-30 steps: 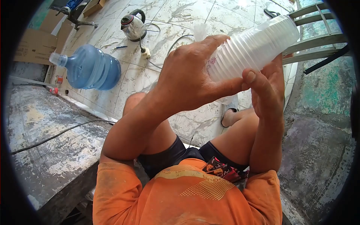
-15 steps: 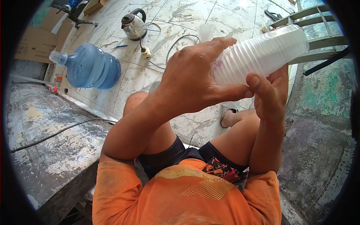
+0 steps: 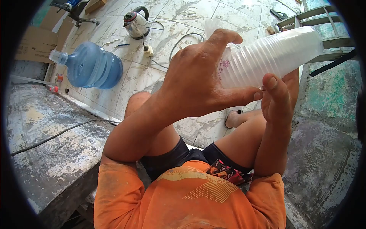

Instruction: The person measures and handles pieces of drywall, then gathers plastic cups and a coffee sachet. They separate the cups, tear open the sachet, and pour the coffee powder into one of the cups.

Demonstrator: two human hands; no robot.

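Note:
A stack of clear plastic cups (image 3: 272, 53) in a thin plastic sleeve is held up in front of me, tilted with its right end higher. My left hand (image 3: 198, 74) wraps around its left end, thumb below and fingers above. Pink print shows on the sleeve near that hand, and a crumpled sleeve end (image 3: 212, 27) sticks up behind it. My right hand (image 3: 281, 93) holds the stack from beneath, thumb on the near side; its other fingers are mostly hidden. Red and black sachets (image 3: 225, 171) rest in my lap.
On the marbled tile floor are a blue water jug (image 3: 93, 65) lying on its side, an electric kettle (image 3: 136, 23) and a corded plug (image 3: 148, 51). A metal ladder (image 3: 328, 42) lies at the right. Worn concrete ledges (image 3: 57, 133) flank me.
The stack of cups and my right hand have shifted slightly to the right. My left index finger has risen a little, and the left thumb reaches slightly farther right.

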